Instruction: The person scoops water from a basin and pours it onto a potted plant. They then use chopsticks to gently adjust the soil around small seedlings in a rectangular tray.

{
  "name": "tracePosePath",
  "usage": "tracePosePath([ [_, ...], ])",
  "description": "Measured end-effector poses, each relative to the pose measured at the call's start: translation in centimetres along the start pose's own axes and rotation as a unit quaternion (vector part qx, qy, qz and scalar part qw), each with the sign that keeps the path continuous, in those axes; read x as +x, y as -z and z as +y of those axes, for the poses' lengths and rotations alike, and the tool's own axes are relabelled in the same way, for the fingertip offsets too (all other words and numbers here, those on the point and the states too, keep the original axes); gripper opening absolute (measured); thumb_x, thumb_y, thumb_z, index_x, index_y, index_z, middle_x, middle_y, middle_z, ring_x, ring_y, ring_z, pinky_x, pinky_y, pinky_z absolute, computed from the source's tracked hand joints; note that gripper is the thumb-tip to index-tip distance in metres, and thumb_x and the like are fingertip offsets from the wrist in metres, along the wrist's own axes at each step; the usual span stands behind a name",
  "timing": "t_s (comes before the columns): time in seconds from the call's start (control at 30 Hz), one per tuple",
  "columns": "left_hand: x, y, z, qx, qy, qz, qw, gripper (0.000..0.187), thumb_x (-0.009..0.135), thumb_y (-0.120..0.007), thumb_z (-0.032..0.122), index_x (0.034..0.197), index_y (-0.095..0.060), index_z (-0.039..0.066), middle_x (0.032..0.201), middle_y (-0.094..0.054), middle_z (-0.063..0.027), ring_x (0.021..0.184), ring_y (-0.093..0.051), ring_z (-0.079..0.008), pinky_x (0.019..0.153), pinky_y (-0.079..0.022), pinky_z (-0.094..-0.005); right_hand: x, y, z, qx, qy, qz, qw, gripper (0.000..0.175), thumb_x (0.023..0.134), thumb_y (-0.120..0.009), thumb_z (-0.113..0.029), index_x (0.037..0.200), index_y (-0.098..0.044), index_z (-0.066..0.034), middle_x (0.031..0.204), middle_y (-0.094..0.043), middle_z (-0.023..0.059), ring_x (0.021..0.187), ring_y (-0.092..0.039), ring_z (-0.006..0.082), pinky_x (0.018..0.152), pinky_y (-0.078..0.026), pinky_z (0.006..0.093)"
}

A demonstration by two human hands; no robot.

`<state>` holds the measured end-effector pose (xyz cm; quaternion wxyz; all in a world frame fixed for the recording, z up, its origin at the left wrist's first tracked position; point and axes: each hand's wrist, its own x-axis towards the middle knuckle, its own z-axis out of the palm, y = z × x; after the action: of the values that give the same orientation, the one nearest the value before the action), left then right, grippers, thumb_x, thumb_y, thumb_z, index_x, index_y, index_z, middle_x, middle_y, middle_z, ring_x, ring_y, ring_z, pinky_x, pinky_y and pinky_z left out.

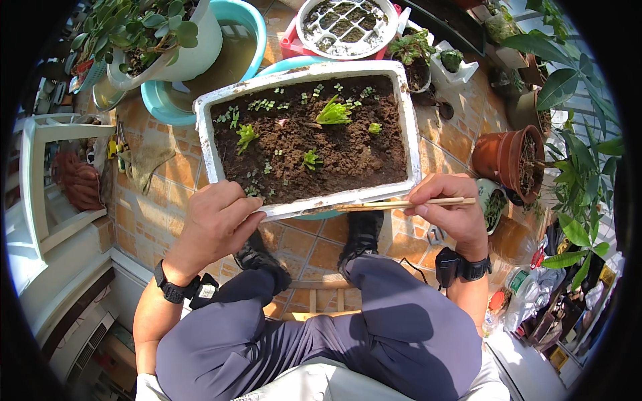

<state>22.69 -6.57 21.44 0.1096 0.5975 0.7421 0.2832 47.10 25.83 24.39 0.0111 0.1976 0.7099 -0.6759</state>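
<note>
Before me is a white foam planter box (409,125) filled with dark soil (346,155). My left hand (220,220) grips its near left corner. At the near right corner, my right hand (444,205) holds a pair of wooden chopsticks (381,204) and is against the rim; their soil-stained tips point left along the near edge. In the soil stand a larger green rosette plant (333,113), smaller ones at the left (247,138), at the near middle (311,159) and at the right (374,128), and several tiny seedlings (261,105).
Turquoise basins (258,30) and a white pot of succulents (200,50) stand at the far left. A round white seedling tray (346,52) is beyond the box. Terracotta pots (494,153) and a bottle of brown liquid (511,240) are right, a white chair (37,180) left.
</note>
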Motion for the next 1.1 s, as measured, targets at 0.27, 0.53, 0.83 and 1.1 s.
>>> tracePosePath([
  [0.27, -0.4, 0.7, 0.8, 0.021, 0.010, 0.045, 0.999, 0.022, 0.080, -0.088, 0.004, 0.097, -0.075, 0.006, 0.079, -0.060, -0.0069, 0.070, -0.062, -0.0281, 0.060, -0.047, -0.0419, 0.5, -4.4, -4.3, -0.228, 0.287, -0.185, 0.912, 0.030, 0.075, -0.078, 0.002, 0.104, -0.071, -0.0025, 0.101, -0.074, 0.0123, 0.086, -0.074, 0.0323, 0.071, -0.060, 0.0403],
  [0.53, -0.6, 0.9, 1.1, 0.018, 0.010, 0.074, 0.997, 0.022, 0.079, -0.087, 0.004, 0.097, -0.075, 0.006, 0.078, -0.060, -0.0073, 0.070, -0.062, -0.0286, 0.059, -0.046, -0.0420, 2.9, -6.7, -4.4, -0.290, 0.324, -0.253, 0.864, 0.019, 0.081, -0.072, -0.009, 0.097, -0.062, -0.0037, 0.096, -0.065, 0.0105, 0.087, -0.069, 0.0334, 0.069, -0.057, 0.0453],
  [0.83, -0.9, 0.9, 0.6, 0.020, 0.015, 0.064, 0.998, 0.021, 0.079, -0.087, 0.003, 0.096, -0.075, 0.005, 0.077, -0.058, -0.0070, 0.069, -0.061, -0.0276, 0.058, -0.045, -0.0413, 2.5, -4.9, -3.7, -0.284, 0.304, -0.222, 0.882, 0.031, 0.080, -0.078, 0.002, 0.110, -0.075, -0.0044, 0.113, -0.076, 0.0134, 0.088, -0.075, 0.0328, 0.073, -0.061, 0.0421],
  [1.1, -0.8, 0.9, 0.7, 0.025, 0.016, 0.063, 0.998, 0.022, 0.079, -0.088, 0.002, 0.095, -0.074, 0.006, 0.077, -0.058, -0.0069, 0.069, -0.061, -0.0277, 0.058, -0.045, -0.0414, 1.7, -3.2, -3.5, -0.267, 0.270, -0.199, 0.903, 0.027, 0.079, -0.079, 0.002, 0.105, -0.077, -0.0043, 0.109, -0.078, 0.0139, 0.091, -0.077, 0.0338, 0.076, -0.062, 0.0419],
])
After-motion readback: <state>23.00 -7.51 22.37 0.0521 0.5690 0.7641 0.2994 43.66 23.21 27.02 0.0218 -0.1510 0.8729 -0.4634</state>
